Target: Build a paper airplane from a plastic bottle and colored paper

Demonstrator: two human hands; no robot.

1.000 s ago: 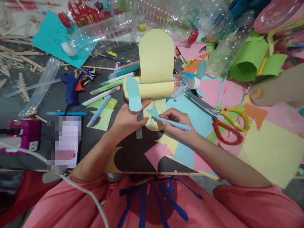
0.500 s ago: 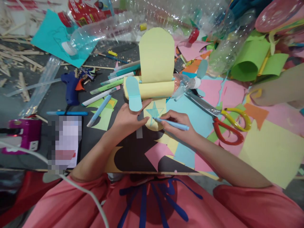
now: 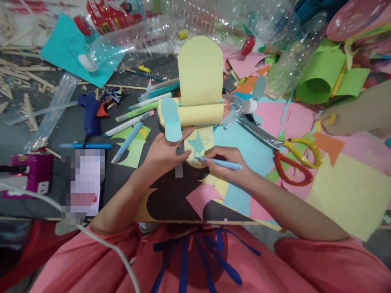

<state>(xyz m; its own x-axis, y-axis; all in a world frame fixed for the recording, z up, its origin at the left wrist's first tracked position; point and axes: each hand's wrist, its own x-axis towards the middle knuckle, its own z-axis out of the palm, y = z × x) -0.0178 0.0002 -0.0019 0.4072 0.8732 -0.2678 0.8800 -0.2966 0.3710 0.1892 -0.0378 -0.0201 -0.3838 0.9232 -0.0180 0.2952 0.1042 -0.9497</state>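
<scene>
Pinching a blue marker point(image 3: 224, 163) in the right hand point(image 3: 228, 154) at the starred yellow paper flap point(image 3: 206, 134) beside the wrapped bottle point(image 3: 201, 116), with the left hand point(image 3: 163, 152) spread at the flap's left edge. Likely light, thin, easily creased; best pressed flat by the edges. Cannot make out the writing on the red label point(image 3: 111, 12).

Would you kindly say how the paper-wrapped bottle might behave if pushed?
The bottle is probably light, its exposed neck being clear plastic. Its round body might roll, though the wide yellow flaps would likely resist.
</scene>
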